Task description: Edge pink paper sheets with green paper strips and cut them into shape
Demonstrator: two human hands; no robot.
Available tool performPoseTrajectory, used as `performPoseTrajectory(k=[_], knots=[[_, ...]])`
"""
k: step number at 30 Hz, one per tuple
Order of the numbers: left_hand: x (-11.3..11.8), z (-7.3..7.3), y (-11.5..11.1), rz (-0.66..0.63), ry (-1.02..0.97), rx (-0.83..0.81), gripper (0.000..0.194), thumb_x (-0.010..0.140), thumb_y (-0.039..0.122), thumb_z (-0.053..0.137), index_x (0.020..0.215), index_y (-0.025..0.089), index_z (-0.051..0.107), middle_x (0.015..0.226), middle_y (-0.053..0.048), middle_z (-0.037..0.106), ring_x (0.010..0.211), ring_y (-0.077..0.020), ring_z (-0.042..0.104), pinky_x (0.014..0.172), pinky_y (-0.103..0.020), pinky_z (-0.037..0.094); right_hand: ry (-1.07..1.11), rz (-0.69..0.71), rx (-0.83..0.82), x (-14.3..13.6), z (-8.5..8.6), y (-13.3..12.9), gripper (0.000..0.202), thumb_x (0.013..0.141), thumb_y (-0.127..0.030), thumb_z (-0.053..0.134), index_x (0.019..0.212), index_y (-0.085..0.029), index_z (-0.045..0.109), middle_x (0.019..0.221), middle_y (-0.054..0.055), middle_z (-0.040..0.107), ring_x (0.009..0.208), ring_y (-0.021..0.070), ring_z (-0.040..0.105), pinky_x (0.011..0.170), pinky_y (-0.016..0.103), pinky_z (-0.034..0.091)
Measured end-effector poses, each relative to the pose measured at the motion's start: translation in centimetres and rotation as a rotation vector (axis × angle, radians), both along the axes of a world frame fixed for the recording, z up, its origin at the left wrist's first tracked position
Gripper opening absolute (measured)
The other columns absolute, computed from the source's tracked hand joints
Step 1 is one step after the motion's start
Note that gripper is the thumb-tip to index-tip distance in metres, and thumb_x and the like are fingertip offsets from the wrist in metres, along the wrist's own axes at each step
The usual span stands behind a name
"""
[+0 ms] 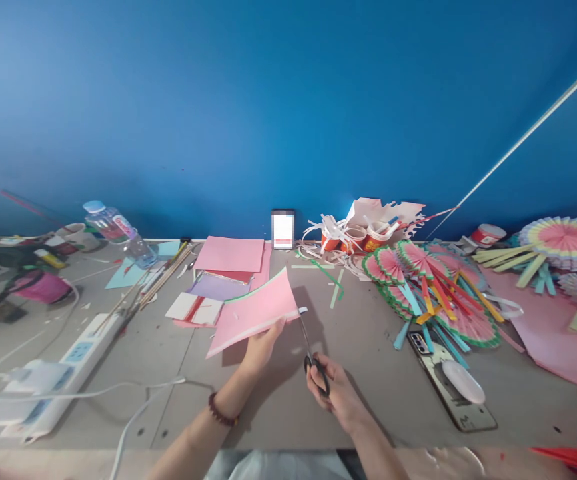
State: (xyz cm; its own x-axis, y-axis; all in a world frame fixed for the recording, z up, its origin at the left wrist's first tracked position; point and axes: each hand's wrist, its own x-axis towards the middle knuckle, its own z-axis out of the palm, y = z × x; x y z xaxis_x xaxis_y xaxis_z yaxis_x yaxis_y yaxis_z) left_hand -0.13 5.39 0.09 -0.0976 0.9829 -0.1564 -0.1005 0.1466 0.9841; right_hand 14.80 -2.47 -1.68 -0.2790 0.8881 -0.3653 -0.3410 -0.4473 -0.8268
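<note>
Our left grip (pixel 262 347) pinches a pink paper sheet (pixel 258 310), raised above the desk (pixel 363 333) between front and back edges. Our right grip (pixel 335 387) clamped on black-handled scissors (pixel 311 358), nearer the front edge, blades at sheet's right end.

Through my remote feed, I am reading no clear text: lettering on the plastic water bottle (pixel 121 231) is looking blurred, the upright screen (pixel 283 230) pixelated.

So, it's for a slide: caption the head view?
Left hand holds pink paper; right hand holds scissors at its edge.
</note>
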Motion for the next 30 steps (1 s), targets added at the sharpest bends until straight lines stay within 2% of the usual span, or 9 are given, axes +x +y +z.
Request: performPoseTrajectory(k=[8, 13, 22, 30], knots=[[-0.01, -0.5, 0.07, -0.026, -0.037, 0.008, 0.032, 0.07, 0.045, 0.065, 0.08, 0.015, 0.07, 0.09, -0.011, 0.072, 0.09, -0.0255, 0.066, 0.087, -0.038, 0.05, -0.01, -0.009, 0.008, 0.06, 0.79, -0.16, 0.053, 0.066, -0.064, 0.067, 0.067, -0.02, 0.038, 0.044, -0.011, 0.035, 0.033, 0.0002, 0.015, 0.034, 0.018, 0.008], [-0.07, -0.9, 0.14, -0.027, -0.006, -0.012, 0.028, 0.07, 0.043, 0.066, 0.076, 0.016, 0.071, 0.087, -0.01, 0.073, 0.089, -0.0261, 0.066, 0.088, -0.039, 0.049, 0.001, 0.012, 0.018, 0.14, 1.03, -0.2, 0.052, 0.067, -0.064, 0.067, 0.068, -0.02, 0.038, 0.044, -0.011, 0.037, 0.032, 0.0, 0.015, 0.033, 0.018, 0.009], [-0.16, -0.25, -0.15, -0.03, 0.001, -0.048, 0.022, 0.069, 0.039, 0.068, 0.076, 0.018, 0.07, 0.091, -0.009, 0.073, 0.094, -0.0252, 0.065, 0.093, -0.039, 0.047, 0.014, 0.019, 0.025, 0.2, 0.77, -0.15, 0.053, 0.066, -0.066, 0.066, 0.07, -0.02, 0.039, 0.045, -0.012, 0.037, 0.032, 0.0002, 0.015, 0.034, 0.019, 0.008], [0.01, -0.47, 0.1, -0.023, -0.037, 0.016, 0.028, 0.069, 0.042, 0.066, 0.078, 0.016, 0.07, 0.087, -0.011, 0.072, 0.087, -0.0252, 0.066, 0.083, -0.038, 0.051, 0.013, 0.007, 0.029, 0.14, 0.91, -0.12, 0.052, 0.067, -0.064, 0.067, 0.067, -0.021, 0.037, 0.044, -0.012, 0.033, 0.034, 0.0011, 0.016, 0.035, 0.019, 0.007]])
